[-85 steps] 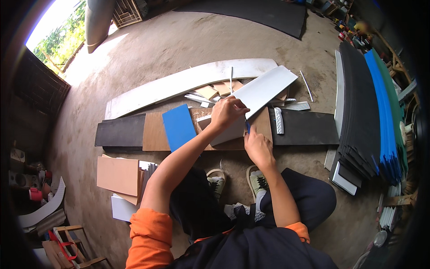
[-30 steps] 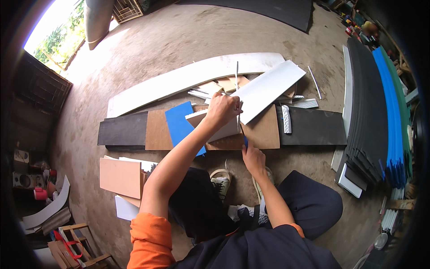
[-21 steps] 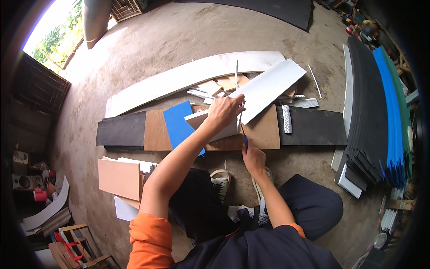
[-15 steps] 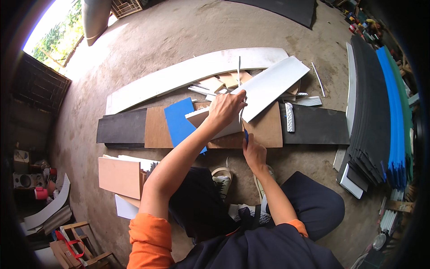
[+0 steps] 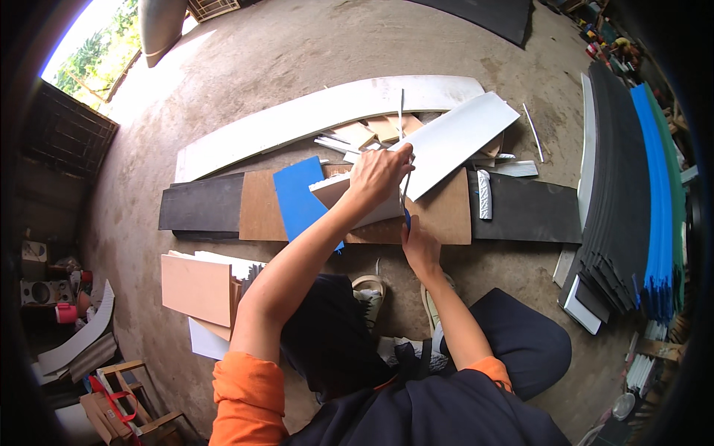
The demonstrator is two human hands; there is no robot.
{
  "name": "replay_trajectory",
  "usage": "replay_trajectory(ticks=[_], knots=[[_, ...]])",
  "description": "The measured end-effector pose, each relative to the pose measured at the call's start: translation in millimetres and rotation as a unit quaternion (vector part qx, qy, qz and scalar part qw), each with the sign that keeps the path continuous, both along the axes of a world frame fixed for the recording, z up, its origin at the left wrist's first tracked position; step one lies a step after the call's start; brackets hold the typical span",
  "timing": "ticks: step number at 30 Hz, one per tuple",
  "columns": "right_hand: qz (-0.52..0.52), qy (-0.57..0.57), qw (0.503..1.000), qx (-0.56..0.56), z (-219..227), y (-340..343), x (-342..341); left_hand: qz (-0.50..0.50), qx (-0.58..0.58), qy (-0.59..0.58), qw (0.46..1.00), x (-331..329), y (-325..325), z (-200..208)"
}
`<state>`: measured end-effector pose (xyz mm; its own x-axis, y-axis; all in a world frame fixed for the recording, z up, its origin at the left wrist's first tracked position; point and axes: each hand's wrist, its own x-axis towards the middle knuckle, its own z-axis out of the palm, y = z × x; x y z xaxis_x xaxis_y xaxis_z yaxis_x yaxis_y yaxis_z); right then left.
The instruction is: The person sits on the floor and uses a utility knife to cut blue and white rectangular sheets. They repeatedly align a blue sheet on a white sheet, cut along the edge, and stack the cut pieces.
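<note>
My left hand (image 5: 378, 177) is closed over a white foam-like board (image 5: 381, 214), its fingers curled at the board's right edge. My right hand (image 5: 422, 249), lower and to the right, grips a blue-handled knife (image 5: 407, 217). The thin blade points away from me, close beside the board's right edge and my left fingertips. A narrow white strip (image 5: 401, 111) sticks out beyond my left hand. Beneath lie a brown board (image 5: 439, 223) and a blue sheet (image 5: 299, 195). Another white board (image 5: 461, 141) slants away to the right; my left fingers hide where it meets the held one.
A long curved white panel (image 5: 297, 111) lies farther off, with offcuts (image 5: 353, 134) near it. Dark boards (image 5: 201, 208) extend under the brown one. Stacked black sheets (image 5: 613, 193) and blue sheets (image 5: 653, 201) stand at the right. Tan pieces (image 5: 197, 290) are piled left of my knees.
The knife has shifted slightly away from me, and more of its blade shows beside the white board. My left hand keeps its hold in nearly the same place.
</note>
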<state>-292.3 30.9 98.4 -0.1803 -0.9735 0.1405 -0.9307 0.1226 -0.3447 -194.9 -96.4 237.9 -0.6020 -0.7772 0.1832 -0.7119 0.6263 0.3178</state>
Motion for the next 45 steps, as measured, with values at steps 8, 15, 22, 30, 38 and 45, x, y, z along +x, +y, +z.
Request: replay_trajectory(ticks=[8, 15, 22, 30, 38, 45], knots=[[-0.001, 0.001, 0.995, 0.100, -28, -10, 3, 0.003, 0.023, 0.012, 1.000, 3, -5, -1], [0.002, -0.038, 0.986, 0.160, -21, -16, -3, 0.027, 0.033, -0.014, 0.999, 0, -8, -2], [0.013, -0.034, 0.986, 0.164, -8, -23, -4, 0.014, 0.020, 0.010, 1.000, -1, -7, -5], [0.012, -0.051, 0.973, 0.224, -67, 15, -1, 0.025, 0.050, 0.004, 0.998, 1, -6, 3], [-0.016, -0.039, 0.981, 0.189, -55, 15, -18, 0.029, 0.056, -0.011, 0.998, 1, -11, 1], [-0.006, -0.032, 0.995, 0.093, -46, 21, -12, 0.044, 0.056, -0.021, 0.997, -2, -12, 3]])
